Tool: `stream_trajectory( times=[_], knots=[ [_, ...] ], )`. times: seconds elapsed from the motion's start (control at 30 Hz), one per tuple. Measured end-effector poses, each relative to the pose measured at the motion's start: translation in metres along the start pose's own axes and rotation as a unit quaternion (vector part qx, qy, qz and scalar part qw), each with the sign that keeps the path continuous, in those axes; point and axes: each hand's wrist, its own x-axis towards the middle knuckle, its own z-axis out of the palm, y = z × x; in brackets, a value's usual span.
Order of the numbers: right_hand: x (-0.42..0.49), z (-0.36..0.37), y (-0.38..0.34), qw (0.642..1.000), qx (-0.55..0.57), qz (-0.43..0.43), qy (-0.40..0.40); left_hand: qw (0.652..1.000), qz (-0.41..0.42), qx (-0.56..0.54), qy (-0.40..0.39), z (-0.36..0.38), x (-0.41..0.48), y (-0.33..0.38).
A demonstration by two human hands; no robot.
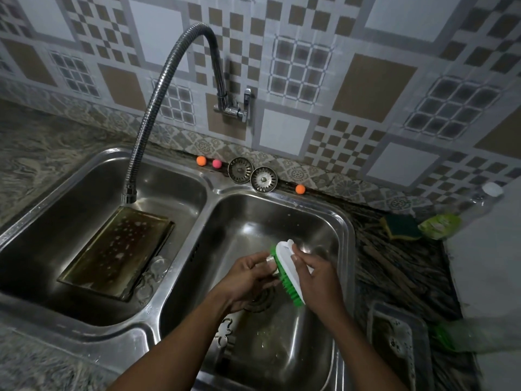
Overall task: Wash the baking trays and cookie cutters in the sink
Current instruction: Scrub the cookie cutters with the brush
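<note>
While we scrubbed over the right basin of the steel double sink (345,230), the largest piece of the job, a soapy baking tray (117,251), lay tilted in the left basin, well to the left of the grip and under the flexible tap (158,114), from which we could see no water running. A second tray (400,348) with suds in it sat on the counter just to the right of our right forearm. Our right hand (318,280) was wrapped around the white back of the scrub brush (290,270), its green bristles turned toward the left hand. Our left hand (245,277) pinched a small metal piece, most likely a cookie cutter (270,261), against those bristles; our fingers hid most of it, so we could not tell its shape. Below the grip, a flower-shaped cutter (225,330) lay on the basin floor near the drain (262,299), waiting its turn.

To do this step well, we judged that the cutter should be turned in the fingers so the bristles reached the inside edges and corners, with short strokes and a firm pinch, since a wet, soapy cutter slips easily. Working low over the basin would let a dropped piece land safely.
</note>
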Motion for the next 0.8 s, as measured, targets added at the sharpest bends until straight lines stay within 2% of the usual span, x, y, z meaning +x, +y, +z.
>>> stream_trajectory(
  times=[0.13, 0.27, 0.43, 0.6, 0.67, 0.8],
  knots=[
    [0.002, 0.001, -0.002, 0.993, -0.101, -0.032, 0.041, 0.999, 0.015, -0.034, 0.026, 0.003, 0.001, -0.001],
    [-0.002, 0.007, -0.004, 0.995, -0.078, -0.058, 0.039, 0.994, 0.025, -0.090, 0.054, 0.004, 0.002, -0.001],
    [0.002, 0.003, 0.005, 0.993, -0.101, -0.040, 0.054, 0.998, 0.019, -0.046, 0.046, 0.005, -0.004, 0.001],
    [-0.013, 0.010, 0.000, 0.995, -0.028, -0.056, 0.073, 0.972, -0.005, -0.198, 0.128, 0.013, 0.003, 0.005],
    [-0.017, 0.017, 0.002, 0.995, -0.018, -0.059, 0.075, 0.965, -0.040, -0.233, 0.115, 0.019, 0.001, 0.005],
    [-0.007, 0.016, -0.003, 0.993, -0.003, -0.045, 0.107, 0.966, -0.084, -0.236, 0.059, 0.022, -0.005, -0.003]
  ],
)
